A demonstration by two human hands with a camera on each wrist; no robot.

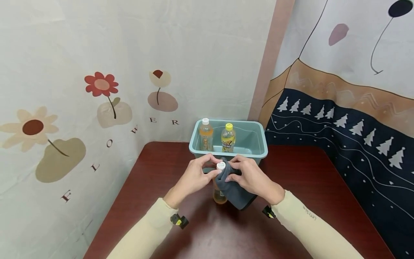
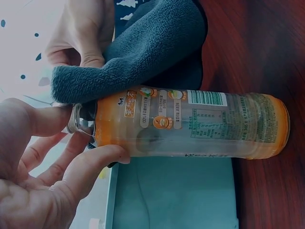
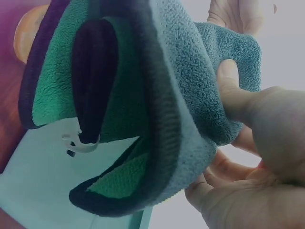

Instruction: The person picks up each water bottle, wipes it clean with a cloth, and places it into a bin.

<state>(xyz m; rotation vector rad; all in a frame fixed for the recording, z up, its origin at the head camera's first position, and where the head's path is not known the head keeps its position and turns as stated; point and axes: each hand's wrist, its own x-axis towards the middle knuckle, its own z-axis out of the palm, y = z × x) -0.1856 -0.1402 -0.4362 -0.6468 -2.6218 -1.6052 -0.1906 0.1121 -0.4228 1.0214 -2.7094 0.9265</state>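
Note:
An upright bottle with a white cap (image 1: 221, 166) and an orange-trimmed label (image 2: 167, 121) is between the hands, in front of the tub. My left hand (image 1: 196, 176) holds it near the neck, with thumb and fingers around the top. A dark grey-blue cloth (image 1: 238, 192) lies against the bottle's neck and right side and hangs down. My right hand (image 1: 250, 176) pinches this cloth beside the cap, thumb on its face in the right wrist view. Cloth and fingers hide part of the bottle. Whether its base touches the table cannot be told.
A light teal tub (image 1: 263, 144) stands at the back of the dark red table (image 1: 291, 223). In it are a white-capped orange bottle (image 1: 206, 136) and a yellow-capped bottle (image 1: 228, 139). Printed cloth walls (image 1: 210, 54) rise behind and to the right.

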